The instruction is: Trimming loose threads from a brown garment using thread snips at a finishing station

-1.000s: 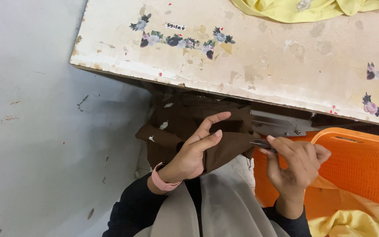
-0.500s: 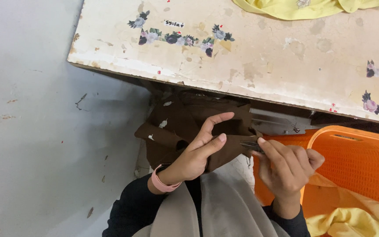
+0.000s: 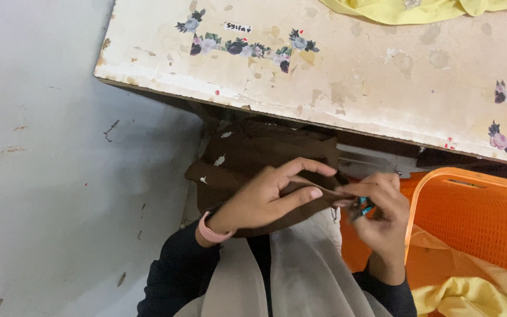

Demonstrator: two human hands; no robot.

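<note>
Below the table edge, at about 6 o'clock of the head view, the two hands meet over a piece of brown cloth [image 3: 247, 170] held in the person's lap.

Head view, findings:

1. Left hand [image 3: 265, 196] lies on top of the brown cloth, wrist at 8 o'clock, fingers pointing toward 3 o'clock. Thumb and forefinger are drawn together on a narrow fold or strip of the cloth; the other fingers are loosely extended above it.

2. Right hand [image 3: 379, 202] sits just beside the left, at its 3 o'clock. Its fingers are curled and pressed together around a small tool with teal handles [image 3: 364, 205]; whether it is a snipper or another small cutter cannot be told. The fingertips also touch the end of the same strip.

3. Governing relation: the pinched strip runs roughly level, from 9 o'clock to 3 o'clock, bridging the two hands. Its free end lies at the right hand, which is the nearer one to that end; the bulk of the cloth lies under and at 10 o'clock of the left hand.

4. Surroundings: a worn white table [image 3: 347, 76] with flower stickers stands at 12 o'clock, yellow cloth [image 3: 418, 9] on its far edge. An orange basket [image 3: 470, 217] stands at 4 o'clock of the right hand, near but apart.
</note>
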